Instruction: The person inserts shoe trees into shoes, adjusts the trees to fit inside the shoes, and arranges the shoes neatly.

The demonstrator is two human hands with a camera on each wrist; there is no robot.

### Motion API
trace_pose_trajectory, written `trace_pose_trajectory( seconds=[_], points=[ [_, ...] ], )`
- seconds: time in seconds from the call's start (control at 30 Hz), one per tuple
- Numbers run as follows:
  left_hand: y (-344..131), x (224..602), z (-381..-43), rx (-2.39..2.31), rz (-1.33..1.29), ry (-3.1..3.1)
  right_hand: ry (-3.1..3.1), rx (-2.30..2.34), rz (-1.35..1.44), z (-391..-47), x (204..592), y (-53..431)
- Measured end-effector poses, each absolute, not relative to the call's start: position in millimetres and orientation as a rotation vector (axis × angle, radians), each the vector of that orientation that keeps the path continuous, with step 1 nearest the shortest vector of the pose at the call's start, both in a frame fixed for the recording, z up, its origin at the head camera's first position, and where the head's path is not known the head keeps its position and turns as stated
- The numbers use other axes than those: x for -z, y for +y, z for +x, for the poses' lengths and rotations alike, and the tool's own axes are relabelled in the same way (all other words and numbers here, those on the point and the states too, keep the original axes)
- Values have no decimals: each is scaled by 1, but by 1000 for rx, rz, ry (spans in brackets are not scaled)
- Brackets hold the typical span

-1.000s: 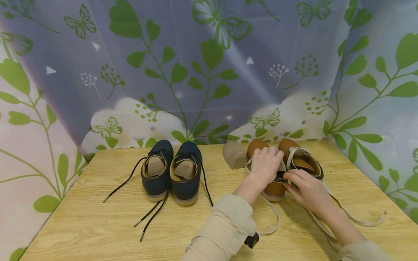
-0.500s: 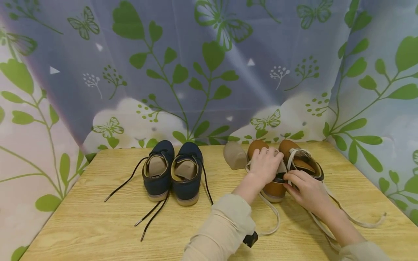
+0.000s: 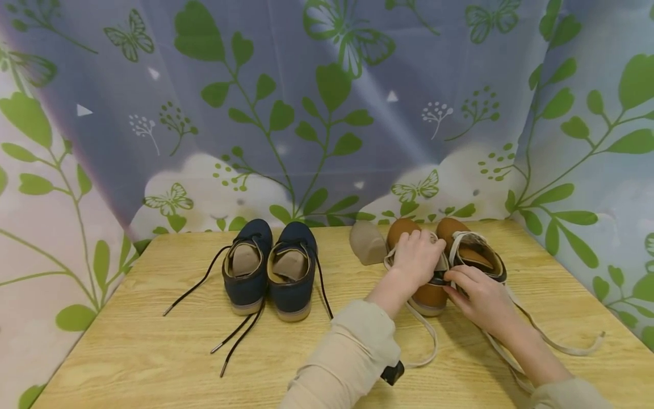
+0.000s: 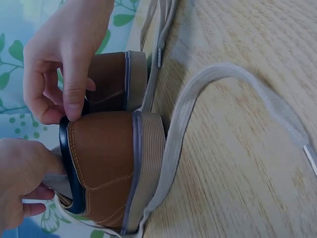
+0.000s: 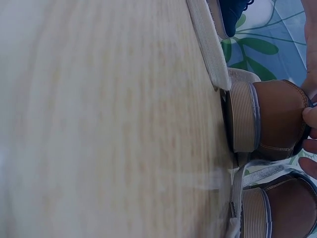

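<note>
Two brown shoes stand side by side at the right of the table in the head view. Over the opening of the left brown shoe point(image 3: 429, 300) is my left hand point(image 3: 416, 258), its fingers reaching inside. It grips a pale beige shoe insert point(image 4: 59, 184), partly hidden by the fingers and the dark collar. My right hand point(image 3: 480, 298) pinches that shoe's dark heel collar between thumb and fingers, seen closely in the left wrist view. The other brown shoe point(image 3: 452, 227) sits beside it, its beige lace point(image 3: 567, 347) trailing across the table.
A loose beige insert point(image 3: 367, 244) lies left of the brown shoes. Two navy shoes, the left one point(image 3: 244, 298) and the right one point(image 3: 291, 298), hold beige inserts, with black laces spread out. Patterned cloth point(image 3: 327, 113) hangs behind the wooden table point(image 3: 153, 352).
The left hand shifts very slightly at the shoe opening. The right hand keeps its pinch on the heel collar, and the shoes stay in place.
</note>
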State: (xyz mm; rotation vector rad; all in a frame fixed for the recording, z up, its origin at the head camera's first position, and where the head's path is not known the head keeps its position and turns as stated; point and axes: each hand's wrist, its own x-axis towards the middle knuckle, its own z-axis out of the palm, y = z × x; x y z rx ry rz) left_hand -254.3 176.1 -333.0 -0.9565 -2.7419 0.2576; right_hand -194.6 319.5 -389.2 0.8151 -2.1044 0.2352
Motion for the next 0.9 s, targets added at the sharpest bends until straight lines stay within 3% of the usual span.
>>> trace_pose_trajectory(
  seconds=[0.9],
  points=[
    [180,335,-255,-134,-952,-2757,-2105,-233,798,-194,389,318]
  ],
)
